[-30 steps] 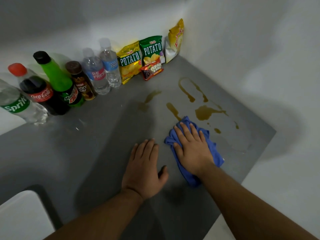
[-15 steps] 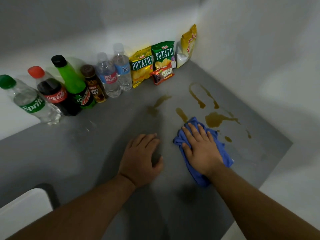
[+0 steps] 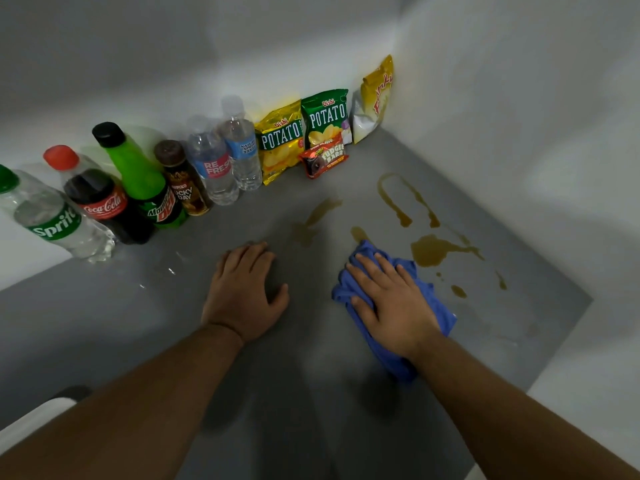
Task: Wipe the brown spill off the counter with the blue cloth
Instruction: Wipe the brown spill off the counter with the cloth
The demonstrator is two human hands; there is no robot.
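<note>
A brown spill (image 3: pixel 429 250) spreads in puddles, streaks and drops over the right half of the grey counter (image 3: pixel 138 323). A crumpled blue cloth (image 3: pixel 445 315) lies on the counter just left of the largest puddle, its far tip touching a small brown patch (image 3: pixel 358 233). My right hand (image 3: pixel 391 303) presses flat on the cloth, fingers spread and pointing away from me. My left hand (image 3: pixel 244 292) rests palm down on the bare counter to the left, holding nothing.
Along the back wall stand several bottles: Sprite (image 3: pixel 52 220), Coca-Cola (image 3: pixel 100 199), Mountain Dew (image 3: pixel 145 181), a brown bottle (image 3: pixel 185 181), two water bottles (image 3: pixel 225 157). Snack bags (image 3: pixel 304 133) fill the corner. White walls close the back and right. A white object (image 3: pixel 31 420) sits bottom left.
My right hand has pushed the cloth slightly forward, towards the spill. My left hand has shifted a little further left. The view has tilted, showing more of the bottles.
</note>
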